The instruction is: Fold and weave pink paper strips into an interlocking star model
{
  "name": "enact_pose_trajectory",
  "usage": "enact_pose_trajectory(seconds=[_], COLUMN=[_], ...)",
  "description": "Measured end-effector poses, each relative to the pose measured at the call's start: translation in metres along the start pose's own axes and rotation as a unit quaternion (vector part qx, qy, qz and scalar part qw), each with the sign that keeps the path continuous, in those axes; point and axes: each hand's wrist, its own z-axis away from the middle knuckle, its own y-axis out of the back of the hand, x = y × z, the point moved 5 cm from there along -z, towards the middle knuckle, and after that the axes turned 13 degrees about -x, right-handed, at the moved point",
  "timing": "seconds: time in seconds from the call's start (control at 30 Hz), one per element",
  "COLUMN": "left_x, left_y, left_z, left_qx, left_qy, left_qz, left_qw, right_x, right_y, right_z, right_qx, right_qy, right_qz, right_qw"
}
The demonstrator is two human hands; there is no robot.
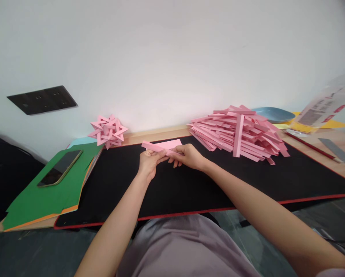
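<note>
Left hand [150, 162] and right hand [190, 157] pinch a narrow pink paper strip [156, 147] — apparently mid-fold, calling for even pressure along its length

Both hands [148, 163] [192, 156] pinching close together, forearms [247, 198] bare

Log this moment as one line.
left hand: holds pink strip | right hand: holds same strip | beneath: black mat | right: strip pile | left: pink paper star
</note>
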Motion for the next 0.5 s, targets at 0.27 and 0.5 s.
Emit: enact_pose_trajectory(seconds=[0.27, 0.5], left_x=[0.0001, 0.0009], left_y=[0.0001, -0.0028], left_z=[-0.0005, 0.0000], left_qx=[0.002, -0.006], left_qy=[-0.016, -0.014], left_qz=[-0.020, -0.014], left_qw=[1.000, 1.000], right_x=[-0.0013, -0.0040], right_y=[0.0001, 0.0023], right_z=[0.0004, 0.0028], right_qx=[-0.002, 0.018], right_qy=[0.006, -0.003], right_qz=[0.013, 0.057], right_qw=[1.000, 0.998])
